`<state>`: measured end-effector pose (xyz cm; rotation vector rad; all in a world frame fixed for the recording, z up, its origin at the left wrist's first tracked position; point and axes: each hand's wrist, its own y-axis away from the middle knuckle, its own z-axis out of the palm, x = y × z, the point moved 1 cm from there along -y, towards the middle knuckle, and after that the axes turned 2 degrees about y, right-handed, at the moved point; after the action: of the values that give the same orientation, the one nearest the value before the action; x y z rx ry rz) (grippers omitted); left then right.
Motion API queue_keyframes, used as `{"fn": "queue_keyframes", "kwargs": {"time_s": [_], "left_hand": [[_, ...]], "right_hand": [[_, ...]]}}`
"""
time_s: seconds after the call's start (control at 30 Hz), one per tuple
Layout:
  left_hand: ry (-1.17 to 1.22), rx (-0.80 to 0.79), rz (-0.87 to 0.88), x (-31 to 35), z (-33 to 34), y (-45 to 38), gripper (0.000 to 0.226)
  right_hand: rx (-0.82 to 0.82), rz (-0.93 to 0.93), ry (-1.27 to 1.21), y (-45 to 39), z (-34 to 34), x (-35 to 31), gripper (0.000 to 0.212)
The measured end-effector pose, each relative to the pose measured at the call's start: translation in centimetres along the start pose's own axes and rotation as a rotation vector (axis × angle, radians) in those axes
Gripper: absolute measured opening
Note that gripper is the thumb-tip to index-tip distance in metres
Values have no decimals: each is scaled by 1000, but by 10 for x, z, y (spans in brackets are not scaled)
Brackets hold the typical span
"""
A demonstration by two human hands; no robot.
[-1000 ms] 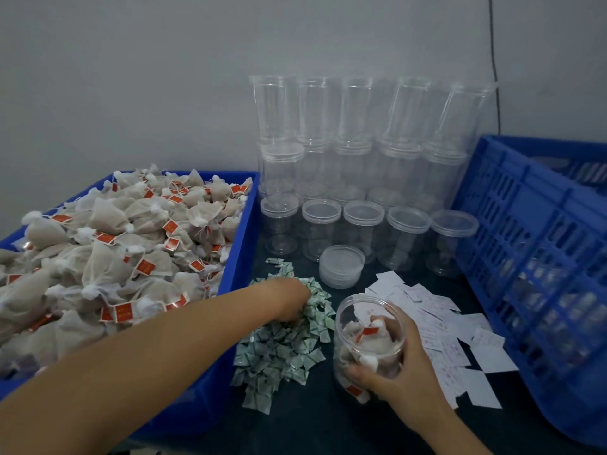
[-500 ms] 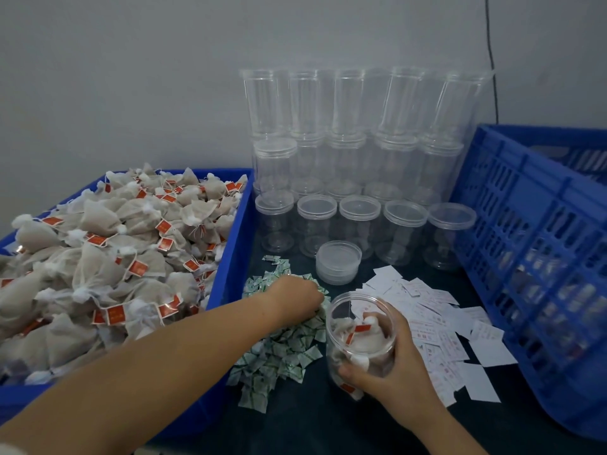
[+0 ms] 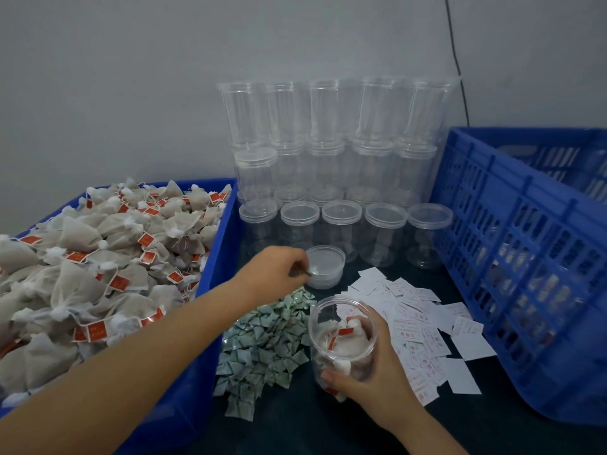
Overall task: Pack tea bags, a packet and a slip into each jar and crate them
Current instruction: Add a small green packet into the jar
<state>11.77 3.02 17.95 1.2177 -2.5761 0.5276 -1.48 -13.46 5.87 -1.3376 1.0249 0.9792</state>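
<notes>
While gripped by right hand (image 3: pixel 371 366), jar (image 3: pixel 341 336); left hand (image 3: pixel 276 274) perhaps pinching packet.

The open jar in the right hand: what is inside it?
The jar, gripped by the right hand, holds several tea bags with red tags. Whether a packet or slip lies beneath them cannot be seen.

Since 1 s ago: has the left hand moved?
Yes. The left hand has lifted off the green packets and now sits farther back, beside the loose lid stack, pinching something small.

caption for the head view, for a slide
Left hand lifts a packet from the pile while the right hand grips an open jar of tea bags.
</notes>
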Motion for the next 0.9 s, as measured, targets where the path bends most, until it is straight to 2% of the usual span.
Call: {"fn": "queue_keyframes", "kwargs": {"time_s": [0.1, 0.2, 0.43, 0.63, 0.7, 0.83, 0.9], "left_hand": [[100, 15, 83, 25, -24, 15, 17], [74, -61, 147, 49, -30, 33, 18], [-158, -144, 101, 67, 0, 44, 26], [-162, -192, 85, 74, 7, 40, 34], [-100, -150, 57, 78, 2, 33, 34], [159, 39, -36, 80, -11, 2, 22], [265, 54, -116, 78, -8, -17, 19]], "right_hand": [[1, 6, 5, -1, 0, 0, 91], [12, 1, -6, -1, 1, 0, 89], [-11, 30, -85, -2, 3, -1, 86], [-18, 68, -113, -5, 3, -3, 86], [-14, 62, -115, -6, 3, -3, 86], [49, 25, -166, 0, -4, -14, 89], [65, -9, -157, 4, -12, -24, 87]]}}
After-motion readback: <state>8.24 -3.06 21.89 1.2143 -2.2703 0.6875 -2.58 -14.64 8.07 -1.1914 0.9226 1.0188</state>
